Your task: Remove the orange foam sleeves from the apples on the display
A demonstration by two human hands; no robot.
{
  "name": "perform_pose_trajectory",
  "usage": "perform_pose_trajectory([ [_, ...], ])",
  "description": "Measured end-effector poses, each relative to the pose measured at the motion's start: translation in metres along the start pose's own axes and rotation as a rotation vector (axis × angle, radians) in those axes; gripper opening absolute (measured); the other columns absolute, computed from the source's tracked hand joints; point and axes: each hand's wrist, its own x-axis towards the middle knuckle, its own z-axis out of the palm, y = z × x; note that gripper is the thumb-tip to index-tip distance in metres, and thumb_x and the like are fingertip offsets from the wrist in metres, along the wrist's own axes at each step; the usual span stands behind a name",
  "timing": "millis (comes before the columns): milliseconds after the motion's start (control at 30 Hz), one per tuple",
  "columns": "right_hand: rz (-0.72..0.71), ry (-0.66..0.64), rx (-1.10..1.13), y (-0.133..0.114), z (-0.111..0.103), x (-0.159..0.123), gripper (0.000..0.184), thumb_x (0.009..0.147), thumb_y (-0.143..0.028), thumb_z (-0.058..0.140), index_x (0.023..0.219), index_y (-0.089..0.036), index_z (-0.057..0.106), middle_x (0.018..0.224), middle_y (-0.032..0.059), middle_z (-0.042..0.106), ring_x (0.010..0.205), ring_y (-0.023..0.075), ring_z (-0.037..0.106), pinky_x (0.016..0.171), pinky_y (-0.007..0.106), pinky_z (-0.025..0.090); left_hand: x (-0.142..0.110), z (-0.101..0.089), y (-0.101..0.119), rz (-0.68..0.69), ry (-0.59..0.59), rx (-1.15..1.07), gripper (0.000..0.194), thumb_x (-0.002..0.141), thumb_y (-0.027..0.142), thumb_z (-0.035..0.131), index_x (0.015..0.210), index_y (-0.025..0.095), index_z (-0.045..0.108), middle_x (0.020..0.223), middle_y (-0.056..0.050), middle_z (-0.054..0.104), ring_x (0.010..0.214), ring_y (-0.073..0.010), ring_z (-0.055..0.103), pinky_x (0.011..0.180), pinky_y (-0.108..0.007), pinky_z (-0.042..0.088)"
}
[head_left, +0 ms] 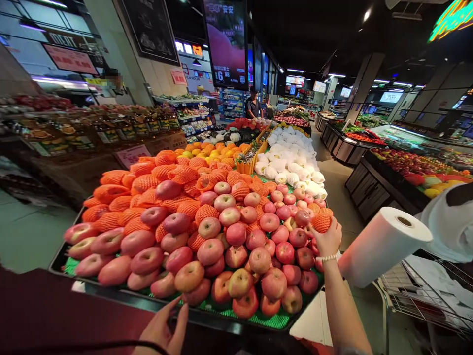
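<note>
A big sloping display tray (pixel 236 321) holds piles of red apples (pixel 260 259), and many further back wear orange foam nets. My right hand (pixel 327 240), with a bead bracelet at the wrist, reaches to the pile's right edge. Its fingers are closed around one orange-netted apple (pixel 321 222), held just above the bare apples. My left hand (pixel 166 330) is low at the tray's black front rim. Its fingers are loosely spread and hold nothing. A dark cable runs beside it.
A white roll of plastic bags (pixel 384 244) sticks out at the right, by a person's white sleeve (pixel 449 227). A wire shopping trolley (pixel 424 293) stands below it. White-netted fruit (pixel 291 165) and oranges (pixel 210 150) lie further back. An aisle runs right of the display, and a person (pixel 253 104) stands far off.
</note>
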Motion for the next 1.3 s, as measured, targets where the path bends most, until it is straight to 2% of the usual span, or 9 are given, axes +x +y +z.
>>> perform_pose_trajectory([
  [100,0.001,-0.176,0.17,-0.021,0.0,-0.042,0.08,0.078,-0.049,0.089,0.144,-0.017,0.058,0.14,0.018,0.066,0.128,0.0373,0.064,0.11,0.053,0.054,-0.01,0.022,0.036,-0.093,-0.207,-0.275,0.064,0.076,0.075,0.069,0.115,0.024,0.077,0.117,-0.01,0.082,0.105,-0.0375,0.078,0.091,-0.045,0.065],
  [233,0.061,-0.698,0.568,-0.062,-0.006,-0.136,0.066,0.08,-0.058,0.082,0.131,-0.023,0.062,0.124,0.0084,0.076,0.109,0.0298,0.073,0.097,0.042,0.06,-0.035,0.054,0.091,-0.087,-0.645,-0.795,0.082,0.083,0.08,0.071,0.143,0.024,0.067,0.142,-0.016,0.072,0.129,-0.0381,0.069,0.108,-0.051,0.059],
  [333,0.058,-0.825,0.462,-0.083,-0.01,-0.187,0.059,0.085,-0.063,0.076,0.127,-0.022,0.068,0.118,0.0102,0.079,0.107,0.0322,0.074,0.095,0.043,0.058,-0.048,0.07,0.115,-0.068,-0.793,-1.017,0.098,0.077,0.076,0.083,0.156,0.025,0.056,0.164,-0.016,0.053,0.153,-0.04,0.048,0.127,-0.054,0.042],
  [433,-0.024,-0.771,0.358,-0.092,-0.014,-0.197,0.051,0.094,-0.066,0.064,0.119,-0.023,0.076,0.118,0.0124,0.079,0.111,0.035,0.072,0.098,0.046,0.054,-0.052,0.075,0.122,-0.08,-0.722,-1.006,0.101,0.073,0.074,0.088,0.153,0.02,0.057,0.164,-0.018,0.051,0.158,-0.0409,0.041,0.134,-0.053,0.031],
  [567,-0.078,-0.78,0.459,-0.093,-0.015,-0.176,0.049,0.103,-0.063,0.052,0.095,-0.022,0.077,0.095,0.0094,0.079,0.087,0.0269,0.071,0.082,0.037,0.054,-0.052,0.074,0.122,-0.152,-0.637,-0.964,0.089,0.083,0.075,0.079,0.148,0.018,0.06,0.15,-0.018,0.062,0.145,-0.0392,0.054,0.124,-0.05,0.046],
  [767,0.075,-0.79,0.716,-0.08,-0.007,-0.165,0.033,0.099,-0.049,0.062,0.115,-0.021,0.07,0.107,0.0076,0.079,0.096,0.0225,0.072,0.083,0.032,0.058,-0.047,0.065,0.123,-0.166,-0.521,-1.024,0.066,0.093,0.068,0.065,0.142,0.023,0.064,0.134,-0.011,0.07,0.12,-0.0305,0.067,0.103,-0.04,0.059],
  [933,0.066,-0.754,0.789,-0.08,-0.013,-0.168,0.024,0.098,-0.035,0.065,0.121,-0.026,0.061,0.121,0.0081,0.076,0.111,0.0211,0.075,0.092,0.032,0.062,-0.042,0.068,0.123,-0.299,-0.709,-1.125,0.092,0.082,0.086,0.068,0.147,0.022,0.057,0.116,-0.01,0.075,0.077,-0.0215,0.066,0.065,-0.032,0.055],
  [1167,-0.284,-0.943,0.712,-0.089,-0.027,-0.165,0.047,0.092,-0.015,0.062,0.133,-0.034,0.052,0.137,0.006,0.067,0.128,0.0211,0.069,0.093,0.034,0.065,-0.038,0.071,0.127,-0.342,-0.601,-1.323,0.079,0.066,0.077,0.092,0.116,0.019,0.075,0.133,-0.012,0.074,0.14,-0.0393,0.057,0.123,-0.049,0.043],
  [1300,-0.68,-0.645,0.45,-0.094,-0.025,-0.171,0.054,0.091,-0.007,0.062,0.14,-0.031,0.059,0.15,0.0112,0.059,0.141,0.0301,0.057,0.113,0.054,0.056,-0.036,0.076,0.122,-0.41,-0.438,-1.325,0.076,0.065,0.076,0.092,0.115,0.019,0.077,0.132,-0.011,0.075,0.144,-0.0399,0.054,0.128,-0.054,0.037],
])
